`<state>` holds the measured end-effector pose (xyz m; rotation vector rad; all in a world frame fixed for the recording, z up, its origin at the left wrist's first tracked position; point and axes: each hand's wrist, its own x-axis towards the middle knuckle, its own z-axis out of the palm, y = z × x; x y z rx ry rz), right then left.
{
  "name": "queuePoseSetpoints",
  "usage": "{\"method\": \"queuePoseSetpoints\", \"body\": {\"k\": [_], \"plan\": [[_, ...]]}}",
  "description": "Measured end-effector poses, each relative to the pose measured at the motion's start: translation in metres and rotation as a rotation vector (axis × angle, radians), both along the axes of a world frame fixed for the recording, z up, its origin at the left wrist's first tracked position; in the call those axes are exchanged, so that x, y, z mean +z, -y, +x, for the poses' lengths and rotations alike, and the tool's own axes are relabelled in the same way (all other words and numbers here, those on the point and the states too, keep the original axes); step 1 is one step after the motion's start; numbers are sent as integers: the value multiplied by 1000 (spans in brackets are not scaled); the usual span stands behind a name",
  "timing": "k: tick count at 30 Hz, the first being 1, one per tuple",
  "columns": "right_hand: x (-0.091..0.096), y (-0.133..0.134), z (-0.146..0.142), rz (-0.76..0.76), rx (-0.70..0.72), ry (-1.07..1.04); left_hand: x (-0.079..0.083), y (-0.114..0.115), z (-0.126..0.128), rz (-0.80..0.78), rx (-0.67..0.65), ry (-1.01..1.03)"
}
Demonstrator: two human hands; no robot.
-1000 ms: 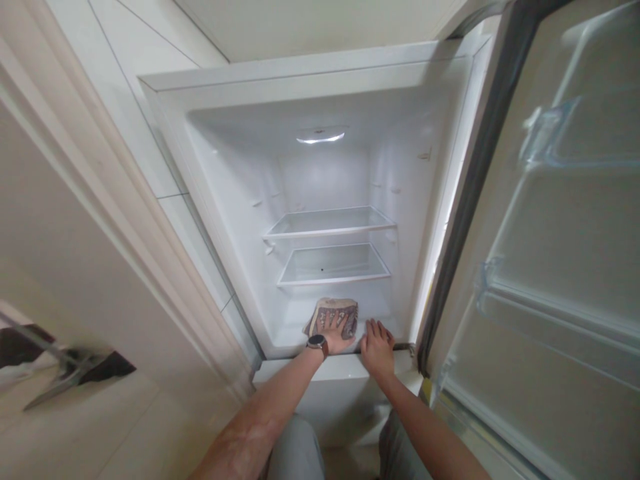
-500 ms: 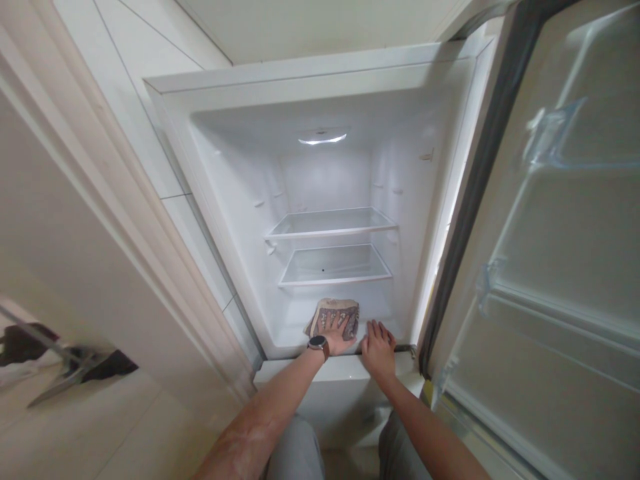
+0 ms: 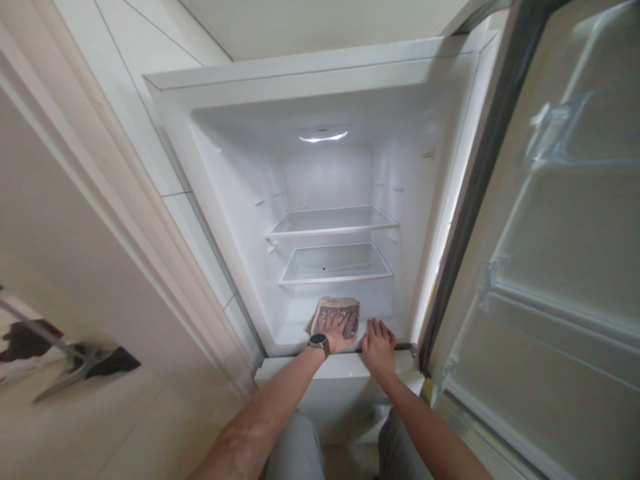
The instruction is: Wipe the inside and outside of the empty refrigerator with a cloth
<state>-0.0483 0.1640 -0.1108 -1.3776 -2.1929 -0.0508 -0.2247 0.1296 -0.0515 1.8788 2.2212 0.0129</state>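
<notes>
My left hand (image 3: 339,335), with a watch (image 3: 319,342) on the wrist, lies flat with spread fingers on a folded patterned cloth (image 3: 327,308). The cloth rests on the floor of the fridge compartment (image 3: 293,327), near its front edge. Just to the right, my right hand (image 3: 379,343) rests on the front edge of the fridge floor, its fingers extended over it and nothing seen in them. A gap separates this hand from the cloth.
Two glass shelves (image 3: 333,230) sit above the cloth, under a lit lamp (image 3: 323,138). The fridge door (image 3: 555,267) stands open on the right, with clear door racks (image 3: 560,333). A white drawer front (image 3: 345,400) is below. A pale door frame (image 3: 150,253) borders the left.
The view has shifted very slightly. Both hands and the cloth stay in practically the same place.
</notes>
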Motion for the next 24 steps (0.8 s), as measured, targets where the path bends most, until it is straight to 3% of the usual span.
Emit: {"method": "queuePoseSetpoints", "body": {"k": [24], "plan": [[0,0,1,17,4,-7,-5,-5,-5,-36,-18,28]]}}
